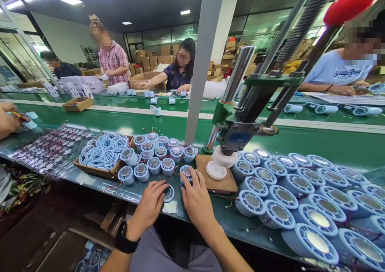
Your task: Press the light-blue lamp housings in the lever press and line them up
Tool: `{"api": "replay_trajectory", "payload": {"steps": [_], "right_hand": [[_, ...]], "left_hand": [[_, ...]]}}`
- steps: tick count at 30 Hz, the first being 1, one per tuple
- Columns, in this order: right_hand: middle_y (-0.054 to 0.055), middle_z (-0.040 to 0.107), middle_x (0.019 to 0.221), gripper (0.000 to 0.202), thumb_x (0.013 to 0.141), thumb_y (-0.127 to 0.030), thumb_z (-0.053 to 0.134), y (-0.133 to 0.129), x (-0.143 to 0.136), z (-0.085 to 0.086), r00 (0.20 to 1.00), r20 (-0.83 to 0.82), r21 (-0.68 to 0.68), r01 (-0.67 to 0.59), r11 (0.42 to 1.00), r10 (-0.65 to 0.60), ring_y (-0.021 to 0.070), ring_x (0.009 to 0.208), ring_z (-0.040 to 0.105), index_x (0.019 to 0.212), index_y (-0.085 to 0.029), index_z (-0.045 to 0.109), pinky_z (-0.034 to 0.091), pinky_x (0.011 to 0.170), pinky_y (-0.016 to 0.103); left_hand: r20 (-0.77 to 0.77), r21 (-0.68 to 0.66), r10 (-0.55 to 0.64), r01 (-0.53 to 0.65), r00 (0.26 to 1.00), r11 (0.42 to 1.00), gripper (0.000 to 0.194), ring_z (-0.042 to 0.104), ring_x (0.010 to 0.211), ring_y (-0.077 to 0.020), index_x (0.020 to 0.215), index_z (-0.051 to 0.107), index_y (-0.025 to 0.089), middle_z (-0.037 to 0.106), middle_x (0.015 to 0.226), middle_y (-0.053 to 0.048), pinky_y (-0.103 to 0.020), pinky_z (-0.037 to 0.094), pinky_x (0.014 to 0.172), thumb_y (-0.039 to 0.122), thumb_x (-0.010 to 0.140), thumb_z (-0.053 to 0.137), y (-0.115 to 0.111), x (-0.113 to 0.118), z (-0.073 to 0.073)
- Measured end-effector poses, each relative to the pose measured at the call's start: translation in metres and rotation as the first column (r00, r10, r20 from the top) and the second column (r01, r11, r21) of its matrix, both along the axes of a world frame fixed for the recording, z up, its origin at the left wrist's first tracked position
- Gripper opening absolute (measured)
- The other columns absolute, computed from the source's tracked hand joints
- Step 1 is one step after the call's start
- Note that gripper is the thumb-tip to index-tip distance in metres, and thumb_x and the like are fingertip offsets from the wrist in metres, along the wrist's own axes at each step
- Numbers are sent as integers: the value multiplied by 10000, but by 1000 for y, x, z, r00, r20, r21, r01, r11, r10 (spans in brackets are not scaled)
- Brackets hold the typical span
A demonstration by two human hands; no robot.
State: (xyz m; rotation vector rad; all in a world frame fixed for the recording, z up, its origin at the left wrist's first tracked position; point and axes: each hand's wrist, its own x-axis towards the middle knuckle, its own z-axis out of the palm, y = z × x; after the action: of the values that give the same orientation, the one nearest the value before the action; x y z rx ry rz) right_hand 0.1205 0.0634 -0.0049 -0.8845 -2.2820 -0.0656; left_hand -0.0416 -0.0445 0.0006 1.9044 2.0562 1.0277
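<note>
My left hand point(150, 206) rests at the bench's front edge, its fingertips on the left side of a flat blue ring point(169, 193). My right hand point(197, 195) is wrapped over a round blue housing point(185, 171) with a grey disc in its top. Just right of that hand, a white round fixture point(215, 170) sits on a brown board point(233, 182) under the press point(240, 133). More blue housings point(154, 165) stand in a group behind my hands. A cardboard box point(99, 165) of loose blue rings is at the left.
Many blue housings point(281, 196) cover the bench on the right. A grey post point(200, 63) rises behind the bench. Circuit boards with wires point(54, 145) lie at far left. Beyond the green conveyor point(126, 121), several people work; another person's hands point(12, 119) are at the left edge.
</note>
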Motion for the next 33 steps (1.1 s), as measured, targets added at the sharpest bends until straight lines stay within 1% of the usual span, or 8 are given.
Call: {"api": "replay_trajectory", "payload": {"steps": [4,9,14,17,20,25,28,33], "right_hand": [[121,402,1463,326,946,-168,450,-18,24,-4,990,-90,-17,-106,994,104,306,1354,351,1258,-161,547,468,1028,484],[114,519,1362,83,969,-243,498,-24,58,-6,939,-273,-96,-243,965,209,235,1301,437,1011,-174,517,474,984,408],[95,611,1224,178,915,-241,606,-22,75,-9,892,-412,-147,-264,953,184,188,1170,549,856,-188,446,494,931,322],[121,576,1292,167,899,-203,590,-23,72,-11,880,-462,-228,-237,944,109,189,1212,566,1035,-176,497,519,955,316],[117,577,1306,451,868,-185,587,-24,65,-13,887,-455,-334,-256,907,83,188,1202,599,1300,-182,460,545,969,317],[79,631,1242,562,789,-97,556,-24,57,-19,871,-488,-378,-271,885,58,162,1113,656,1334,-192,458,564,959,276],[64,628,1258,576,788,-85,535,-24,57,-23,862,-504,-368,-270,890,53,154,1122,652,1345,-210,458,564,966,278],[74,610,1294,661,807,-101,546,-25,56,-29,848,-529,-398,-279,874,30,169,1168,632,1437,-216,382,557,992,313]], "left_hand": [[-54,-69,-29,25,998,997,485,517,1227,-277,1323,580,261,597,1379,-74,-519,465,1046,171,850,641,-4,1,3],[-104,-45,78,-83,991,996,513,553,1164,-293,1310,584,226,642,1278,-103,-501,485,995,206,812,704,1,12,-4],[-155,-68,79,-91,985,994,569,557,1154,-322,1306,588,230,636,1311,-103,-523,481,969,255,766,766,4,17,-5],[-73,-53,126,-130,989,990,470,591,1121,-308,1237,629,226,678,1247,-89,-502,499,956,234,781,739,5,19,0],[75,-10,148,-148,986,989,468,635,1097,-264,1284,580,217,680,1231,-91,-435,530,942,272,832,687,10,33,10],[11,31,-67,67,998,997,610,612,1169,-266,1382,498,229,652,1291,-84,-431,518,995,219,804,694,22,71,29],[-22,12,-54,54,998,998,612,609,1165,-280,1373,507,215,649,1285,-97,-449,522,991,159,785,667,27,84,35],[58,-11,22,-21,998,1000,582,608,1163,-272,1341,523,231,646,1253,-93,-445,521,997,138,779,638,28,88,33]]}}
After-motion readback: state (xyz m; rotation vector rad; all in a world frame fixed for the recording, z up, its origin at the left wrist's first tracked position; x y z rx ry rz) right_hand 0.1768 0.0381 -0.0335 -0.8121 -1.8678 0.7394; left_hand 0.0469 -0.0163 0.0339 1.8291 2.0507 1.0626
